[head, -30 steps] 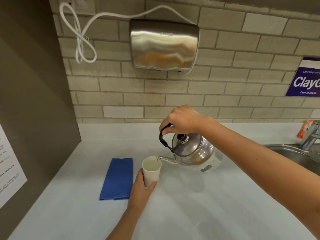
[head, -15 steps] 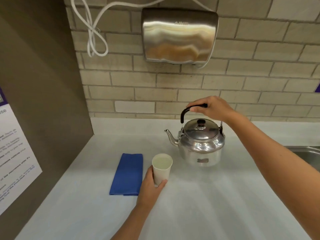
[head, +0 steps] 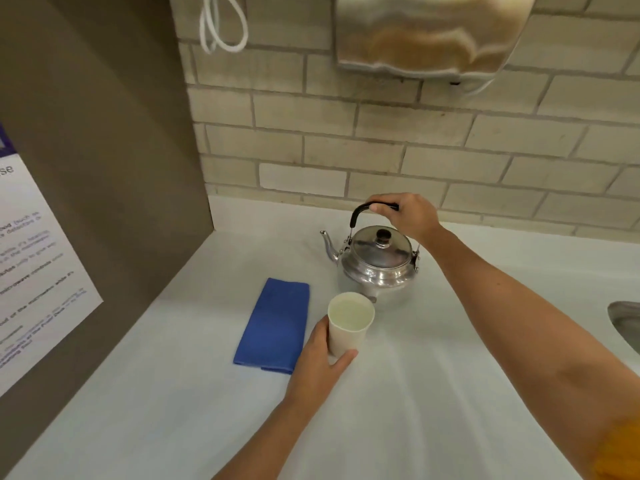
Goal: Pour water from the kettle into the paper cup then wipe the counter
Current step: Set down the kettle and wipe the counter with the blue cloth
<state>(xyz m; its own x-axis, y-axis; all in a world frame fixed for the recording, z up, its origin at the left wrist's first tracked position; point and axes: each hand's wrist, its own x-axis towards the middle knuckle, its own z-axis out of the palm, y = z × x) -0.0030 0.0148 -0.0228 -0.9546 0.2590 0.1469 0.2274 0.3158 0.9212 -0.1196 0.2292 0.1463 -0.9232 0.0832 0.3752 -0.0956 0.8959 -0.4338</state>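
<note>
Water had stopped pouring: a second before, the kettle [head: 377,261] was tipped with its spout over the paper cup [head: 349,323], and half a second before it was already set down flat. Now it stood upright on the white counter [head: 433,393], just behind the cup, with its lid on and its spout pointing away from the sink. The right hand [head: 408,216] still curled around the black handle on top of the kettle. The left hand [head: 318,362] still held the cup low on its side, thumb on one side and fingers on the other. The cup stood on the counter and looked nearly full. A folded blue cloth [head: 273,327] lay flat just beside the cup, on the side away from the sink, not touching it. Behind the kettle rose a tan brick wall [head: 381,150]. A shiny metal box [head: 429,32] hung on the wall above the kettle, with a white cord [head: 221,26] looped near it. Far from the kettle, past the cloth, a brown side wall held a paper sign [head: 31,265]. A sink [head: 627,323] edge showed on the other side.
</note>
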